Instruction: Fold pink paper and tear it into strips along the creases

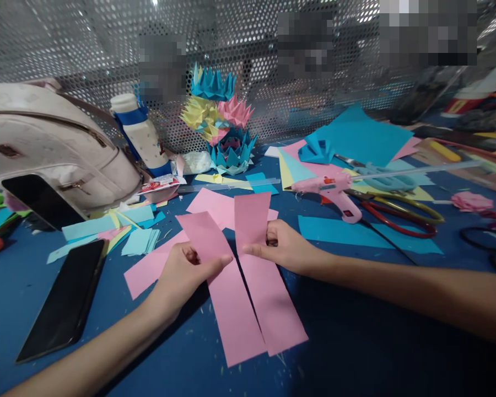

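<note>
Two long pink paper strips slant toward me over the blue table, a narrow gap between them that closes near their lower ends. My left hand (192, 270) pinches the left pink paper strip (235, 309), thumb on top and fingers curled behind. The right pink paper strip (275, 298) is gripped by my right hand (287, 246) at its outer edge, thumb across its face. Whether the strips are still joined at the bottom I cannot tell. More pink paper (149, 264) lies flat beneath and behind them.
A black phone (64, 300) lies left. Right are a pink glue gun (324, 187), red-handled scissors (400, 220) and a blue paper strip (367, 234). Behind stand folded paper flowers (231, 151), a bottle (140, 135) and a backpack (58, 149), before a perforated metal panel (248, 33).
</note>
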Demonstrator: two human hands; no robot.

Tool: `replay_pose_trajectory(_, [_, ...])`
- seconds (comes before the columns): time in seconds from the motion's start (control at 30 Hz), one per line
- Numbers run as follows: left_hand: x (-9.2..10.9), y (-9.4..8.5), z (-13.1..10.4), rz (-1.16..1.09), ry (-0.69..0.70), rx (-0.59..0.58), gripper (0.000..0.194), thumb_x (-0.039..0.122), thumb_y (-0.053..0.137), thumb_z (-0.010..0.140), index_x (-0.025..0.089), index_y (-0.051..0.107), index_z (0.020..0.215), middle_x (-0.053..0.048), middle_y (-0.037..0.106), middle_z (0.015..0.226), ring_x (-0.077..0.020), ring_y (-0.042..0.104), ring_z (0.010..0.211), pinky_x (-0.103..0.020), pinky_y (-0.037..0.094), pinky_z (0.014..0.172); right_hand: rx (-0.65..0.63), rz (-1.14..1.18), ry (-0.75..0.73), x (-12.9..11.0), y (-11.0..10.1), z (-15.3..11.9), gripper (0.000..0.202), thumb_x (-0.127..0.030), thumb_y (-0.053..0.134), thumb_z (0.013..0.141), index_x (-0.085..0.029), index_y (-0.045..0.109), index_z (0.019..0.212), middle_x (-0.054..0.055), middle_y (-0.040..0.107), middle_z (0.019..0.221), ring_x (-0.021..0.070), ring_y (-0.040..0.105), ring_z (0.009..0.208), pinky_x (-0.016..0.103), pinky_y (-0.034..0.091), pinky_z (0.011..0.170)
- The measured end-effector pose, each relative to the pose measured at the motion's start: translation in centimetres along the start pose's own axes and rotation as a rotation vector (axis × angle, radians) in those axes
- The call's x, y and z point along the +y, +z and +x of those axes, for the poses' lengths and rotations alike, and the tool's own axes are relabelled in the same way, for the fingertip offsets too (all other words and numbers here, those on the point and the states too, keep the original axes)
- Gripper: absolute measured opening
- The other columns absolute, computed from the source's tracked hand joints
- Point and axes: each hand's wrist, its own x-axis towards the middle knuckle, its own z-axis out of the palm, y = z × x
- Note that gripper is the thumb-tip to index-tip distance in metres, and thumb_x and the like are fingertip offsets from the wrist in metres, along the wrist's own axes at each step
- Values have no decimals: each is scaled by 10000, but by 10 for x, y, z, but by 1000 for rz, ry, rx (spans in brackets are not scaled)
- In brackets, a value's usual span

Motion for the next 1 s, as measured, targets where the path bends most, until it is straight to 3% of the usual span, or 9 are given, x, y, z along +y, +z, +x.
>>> replay_pose_trajectory(0.17, [0,-2,4,-51,-2,-57,266,372,746,773,150,618,704,19,629,615,-94,541,530,-196,431,521,59,66,36,4,-2,-2,492,-636,691,725,-157,584,746,-14,538,632,101,476,555,232,372,491])
replay_pose_trajectory(0.27, [-1,-3,7,-77,-16,-55,337,445,713,791,165,554,689,43,565,579,-89,516,511,-196,455,531,142,78,22,9,-3,-4,512,-649,632,779,-146,622,873,35,624,781,139,559,669,254,437,566])
replay_pose_trajectory(0.37, [-4,-2,8,-71,-12,-81,359,497,669,818,172,555,717,20,603,667,-122,584,615,-249,523,645,30,38,-31,10,-2,-5,506,-623,617,806,-133,637,931,60,652,876,169,593,757,260,455,609])
replay_pose_trajectory(0.47, [-7,0,4,24,106,-89,425,541,559,883,175,548,668,7,597,664,-132,570,629,-247,503,649,-83,-82,-88,8,0,-5,471,-580,634,814,-119,647,908,50,650,850,161,574,723,246,417,584])
replay_pose_trajectory(0.57, [-8,2,-1,146,249,-126,407,512,499,924,171,621,737,-22,650,750,-159,595,719,-250,484,684,-73,-291,-171,8,1,-5,428,-544,609,848,-120,633,803,21,608,739,126,510,633,229,332,530])
replay_pose_trajectory(0.67, [-8,6,-4,176,263,-166,312,458,546,913,176,673,871,-30,689,839,-174,622,797,-249,478,718,-67,-519,-256,7,3,-7,399,-495,538,915,-133,617,765,26,605,707,125,503,608,237,298,531])
replay_pose_trajectory(0.87, [-9,12,-4,242,236,94,476,582,574,858,158,584,642,9,577,605,-139,514,580,-232,401,535,-38,-998,-384,-2,11,-18,416,-519,465,953,-137,600,858,102,648,788,199,565,679,283,280,562])
replay_pose_trajectory(1.0, [-4,14,-4,75,238,148,510,612,603,831,154,570,607,27,548,553,-122,497,538,-223,404,515,-57,-893,-364,-4,11,-20,375,-523,490,944,-165,544,844,52,623,790,162,534,664,262,293,568])
